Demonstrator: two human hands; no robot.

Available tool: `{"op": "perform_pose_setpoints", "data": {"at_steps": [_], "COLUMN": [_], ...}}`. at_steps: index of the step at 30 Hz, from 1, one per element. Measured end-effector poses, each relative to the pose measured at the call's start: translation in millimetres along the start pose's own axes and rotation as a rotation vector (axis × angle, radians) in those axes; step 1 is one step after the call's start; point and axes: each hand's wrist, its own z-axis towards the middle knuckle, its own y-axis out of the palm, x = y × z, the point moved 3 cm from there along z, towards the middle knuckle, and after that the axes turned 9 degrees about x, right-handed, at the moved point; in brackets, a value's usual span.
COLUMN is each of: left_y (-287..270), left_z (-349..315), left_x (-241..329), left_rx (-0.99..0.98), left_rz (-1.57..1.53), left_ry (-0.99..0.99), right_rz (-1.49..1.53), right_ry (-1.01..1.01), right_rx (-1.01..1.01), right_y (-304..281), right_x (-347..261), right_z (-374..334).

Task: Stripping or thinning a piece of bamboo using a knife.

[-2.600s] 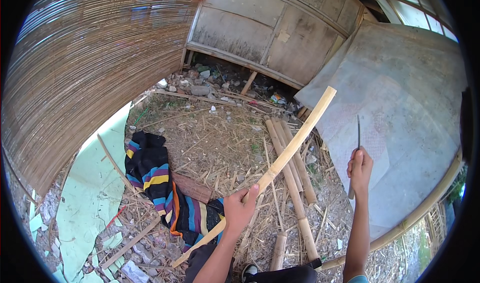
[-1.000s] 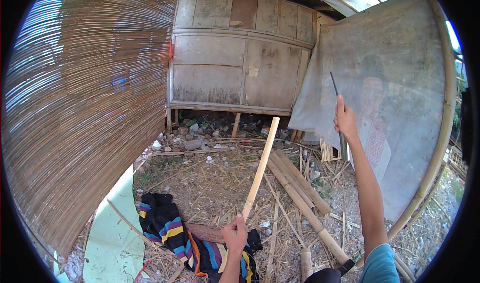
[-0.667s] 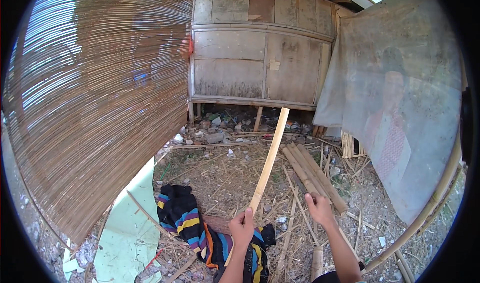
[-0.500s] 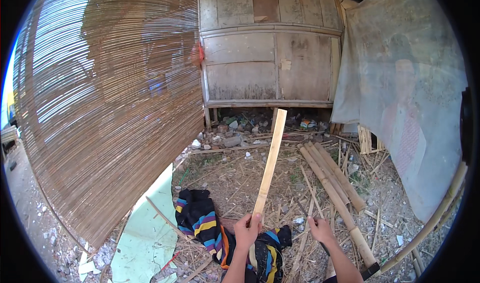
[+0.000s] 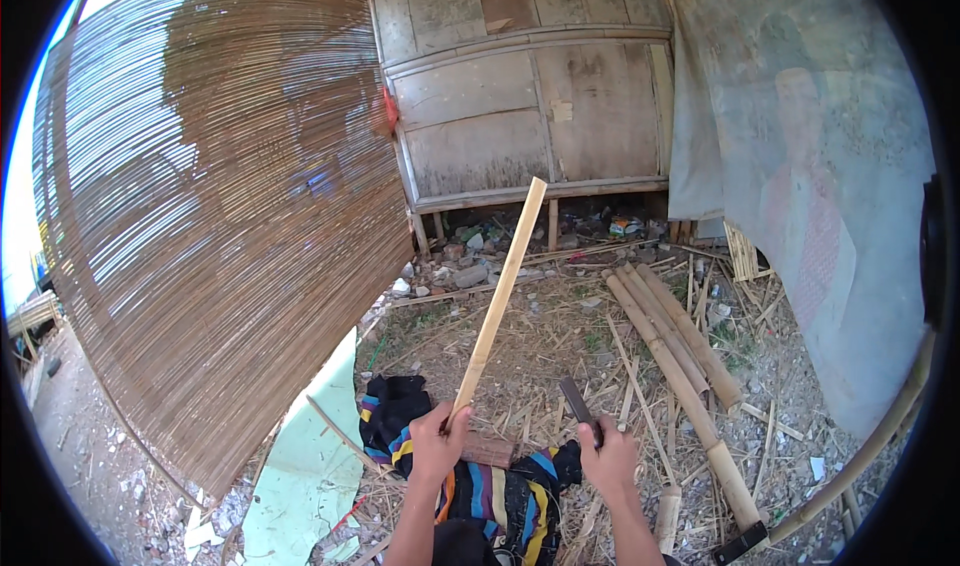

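My left hand is closed round the lower end of a long, flat bamboo strip, which rises tilted to the right. In my right hand is a knife with a dark, flat blade, its blunt-looking end pointing up and left. Blade and strip are apart. Below and between my hands lies a reddish-brown wood block, beside a black garment with coloured stripes. Fingers hide most of the knife's handle.
Several bamboo poles lie on the right, near a black-headed tool. A slatted bamboo screen stands left, above a pale green sheet. A panelled wooden wall stands behind, a hanging sheet right. Bamboo scraps litter the ground.
My left hand has moved left with the strip, which leans further right. My right hand has shifted left and turned the blade so its flat side shows. The view has shifted and tilted slightly.
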Motion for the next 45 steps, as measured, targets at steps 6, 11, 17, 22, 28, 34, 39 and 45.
{"op": "perform_pose_setpoints", "data": {"at_steps": [6, 11, 17, 22, 28, 34, 39, 45], "left_y": [-13.1, -19.8, -7.2, 21.2, 49.9, 82.6, 87.5, 83.9], "left_z": [-8.5, -50.2, -45.4, -30.7, -16.4, -15.7, -64.3, -86.9], "left_x": [36.2, 6.2, 24.5, 30.6, 42.6, 52.3, 41.7, 17.2], "left_rx": [-0.254, -0.616, -0.687, -0.740, -0.762, -0.807, -0.785, -0.812], "left_rz": [0.233, -0.016, -0.524, -0.572, -0.448, -0.556, -0.668, -0.657], "left_ry": [-0.047, -0.530, -0.797, -0.729, -0.577, -0.852, -1.055, -1.148], "right_rz": [-0.106, 0.071, 0.124, 0.182, 0.166, 0.169, 0.167, -0.073], "right_ry": [0.074, 0.124, 0.008, -0.113, -0.110, -0.091, -0.102, -0.329], "right_rx": [-0.022, -0.061, -0.109, -0.127, -0.133, -0.087, -0.158, -0.282], "right_y": [-1.4, -17.2, -14.6, -17.5, -22.9, -17.2, -10.4, 8.5], "right_x": [15.6, 4.1, -11.7, -17.1, -16.2, -10.5, -10.8, 5.5], "right_z": [-2.5, 4.3, 4.6, -13.6, -19.2, -19.1, -14.4, -21.4]}}
